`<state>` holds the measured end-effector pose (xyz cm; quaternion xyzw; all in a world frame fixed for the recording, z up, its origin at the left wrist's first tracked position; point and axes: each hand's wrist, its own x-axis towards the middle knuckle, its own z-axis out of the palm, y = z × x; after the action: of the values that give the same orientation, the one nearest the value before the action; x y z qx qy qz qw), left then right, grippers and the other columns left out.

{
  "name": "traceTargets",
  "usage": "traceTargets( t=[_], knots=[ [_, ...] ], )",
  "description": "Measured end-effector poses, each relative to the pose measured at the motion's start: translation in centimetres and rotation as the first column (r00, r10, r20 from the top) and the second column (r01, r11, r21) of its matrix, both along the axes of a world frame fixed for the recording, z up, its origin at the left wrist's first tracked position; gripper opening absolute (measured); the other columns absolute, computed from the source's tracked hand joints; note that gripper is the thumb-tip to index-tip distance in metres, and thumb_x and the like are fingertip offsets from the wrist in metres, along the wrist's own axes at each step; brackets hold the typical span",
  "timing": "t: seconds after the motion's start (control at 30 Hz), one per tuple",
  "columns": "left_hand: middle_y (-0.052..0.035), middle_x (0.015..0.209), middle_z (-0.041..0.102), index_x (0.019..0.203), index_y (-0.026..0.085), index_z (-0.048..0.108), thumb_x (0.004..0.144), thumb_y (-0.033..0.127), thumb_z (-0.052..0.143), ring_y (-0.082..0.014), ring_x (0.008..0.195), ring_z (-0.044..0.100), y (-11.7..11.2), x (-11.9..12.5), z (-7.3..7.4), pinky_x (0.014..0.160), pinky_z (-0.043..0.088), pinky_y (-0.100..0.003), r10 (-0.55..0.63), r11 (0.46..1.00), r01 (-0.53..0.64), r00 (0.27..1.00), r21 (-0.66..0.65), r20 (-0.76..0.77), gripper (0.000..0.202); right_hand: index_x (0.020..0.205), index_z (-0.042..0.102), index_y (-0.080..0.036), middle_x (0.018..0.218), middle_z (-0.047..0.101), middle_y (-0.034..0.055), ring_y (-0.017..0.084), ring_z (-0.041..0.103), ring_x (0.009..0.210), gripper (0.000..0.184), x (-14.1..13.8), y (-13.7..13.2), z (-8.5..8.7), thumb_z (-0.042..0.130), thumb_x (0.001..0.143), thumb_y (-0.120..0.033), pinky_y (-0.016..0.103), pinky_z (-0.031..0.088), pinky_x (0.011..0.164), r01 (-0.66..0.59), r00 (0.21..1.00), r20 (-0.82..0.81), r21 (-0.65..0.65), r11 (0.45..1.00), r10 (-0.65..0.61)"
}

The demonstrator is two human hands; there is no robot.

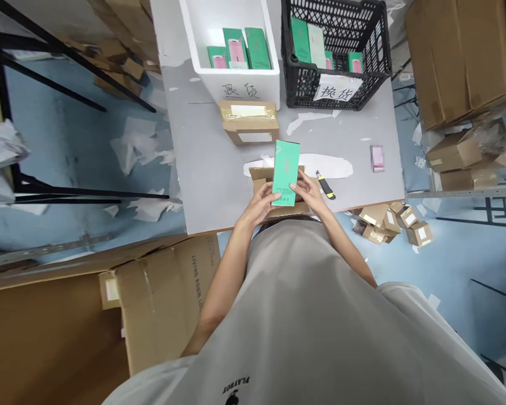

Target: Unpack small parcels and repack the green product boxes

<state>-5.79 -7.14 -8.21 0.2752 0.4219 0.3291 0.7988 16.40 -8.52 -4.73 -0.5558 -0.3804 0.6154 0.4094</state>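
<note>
Both hands hold a tall green product box (285, 171) upright over an opened brown cardboard parcel (261, 175) at the near edge of the grey table (206, 169). My left hand (265, 201) grips the box's lower left side, fingers curled around it. My right hand (308, 190) clasps the lower right side. A yellow and black utility knife (325, 185) lies on the table just right of my right hand.
A sealed brown parcel (249, 121) sits further back. Behind it stand a white foam bin (231, 45) and a black plastic crate (335, 53), both holding green boxes. Small parcels (390, 220) litter the floor at right; large cartons (109, 304) stand at left.
</note>
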Motion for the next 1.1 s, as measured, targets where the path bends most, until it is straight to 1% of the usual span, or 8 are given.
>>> traceTargets(
  t=[0.13,0.23,0.43,0.5,0.6,0.73,0.97,1.1],
  knots=[
    [-0.0083,0.139,0.084,0.131,0.028,0.071,0.071,0.053,0.11,-0.0333,0.121,0.086,0.0,2.0,0.5,0.101,0.077,-0.055,0.08,0.997,-0.078,0.992,0.027,-0.094,0.075,0.18,0.063,-0.029,0.167,0.077,0.0109,0.039,0.081,0.141,0.117,2.2,1.5,0.6,0.094,0.084,-0.089,0.061,0.073,0.119,-0.065,0.998,0.006,0.057,0.996,0.065],
    [-0.0088,0.142,0.081,0.134,0.028,0.069,0.064,0.05,0.111,-0.0347,0.127,0.083,-0.5,4.2,0.2,0.098,0.077,-0.052,0.19,0.981,-0.179,0.965,0.073,-0.182,0.084,0.181,0.062,-0.029,0.174,0.073,0.0111,0.039,0.079,0.145,0.12,3.4,2.4,0.1,0.093,0.084,-0.092,0.06,0.068,0.128,-0.106,0.993,0.06,0.113,0.988,0.099],
    [-0.011,0.14,0.08,0.132,0.026,0.068,0.061,0.043,0.109,-0.036,0.141,0.075,-2.2,8.6,0.3,0.12,0.066,-0.051,0.461,0.876,-0.331,0.79,0.351,-0.405,0.084,0.197,0.03,-0.03,0.186,0.058,0.0203,0.041,0.073,0.156,0.141,3.7,3.0,-2.2,0.087,0.087,-0.097,0.055,0.069,0.125,-0.081,0.953,0.301,0.19,0.978,0.02],
    [-0.0118,0.149,0.077,0.136,0.028,0.067,0.068,0.044,0.107,-0.0361,0.147,0.072,-2.8,9.0,1.0,0.122,0.064,-0.05,0.459,0.872,-0.328,0.805,0.363,-0.376,0.081,0.197,0.03,-0.03,0.188,0.056,0.0201,0.04,0.072,0.157,0.136,4.1,3.4,-2.5,0.083,0.091,-0.097,0.055,0.068,0.127,-0.1,0.953,0.301,0.214,0.972,0.031],
    [-0.0111,0.162,0.072,0.141,0.032,0.066,0.078,0.05,0.104,-0.0361,0.154,0.069,-3.5,8.4,2.2,0.118,0.068,-0.05,0.39,0.911,-0.334,0.89,0.243,-0.236,0.076,0.193,0.04,-0.026,0.179,0.066,0.0199,0.04,0.076,0.151,0.134,5.1,4.2,-2.1,0.086,0.087,-0.095,0.054,0.069,0.125,-0.08,0.988,0.144,0.2,0.977,0.052],
    [-0.0089,0.148,0.079,0.14,0.033,0.067,0.077,0.052,0.106,-0.035,0.141,0.077,-3.8,7.6,2.7,0.117,0.07,-0.058,0.33,0.943,-0.324,0.939,0.073,-0.096,0.077,0.188,0.051,-0.026,0.172,0.073,0.0174,0.039,0.076,0.149,0.131,6.0,4.7,-1.1,0.093,0.081,-0.09,0.054,0.068,0.125,-0.055,0.998,-0.007,0.149,0.987,0.056],
    [-0.0099,0.146,0.079,0.133,0.03,0.072,0.071,0.05,0.11,-0.0358,0.143,0.076,-3.8,8.4,2.7,0.115,0.071,-0.053,0.364,0.931,-0.355,0.919,0.083,-0.149,0.075,0.183,0.056,-0.029,0.18,0.066,0.0155,0.039,0.072,0.153,0.121,6.7,4.7,-0.5,0.09,0.084,-0.088,0.052,0.068,0.124,-0.106,0.993,-0.021,0.196,0.975,0.112],
    [-0.0113,0.146,0.078,0.133,0.028,0.072,0.07,0.051,0.111,-0.0363,0.143,0.075,-3.3,8.8,2.9,0.112,0.072,-0.053,0.36,0.932,-0.343,0.915,0.122,-0.183,0.078,0.182,0.056,-0.029,0.179,0.066,0.0156,0.038,0.07,0.157,0.116,6.9,4.9,-0.7,0.084,0.087,-0.09,0.054,0.063,0.131,-0.101,0.995,-0.001,0.218,0.971,0.104]
  ],
)
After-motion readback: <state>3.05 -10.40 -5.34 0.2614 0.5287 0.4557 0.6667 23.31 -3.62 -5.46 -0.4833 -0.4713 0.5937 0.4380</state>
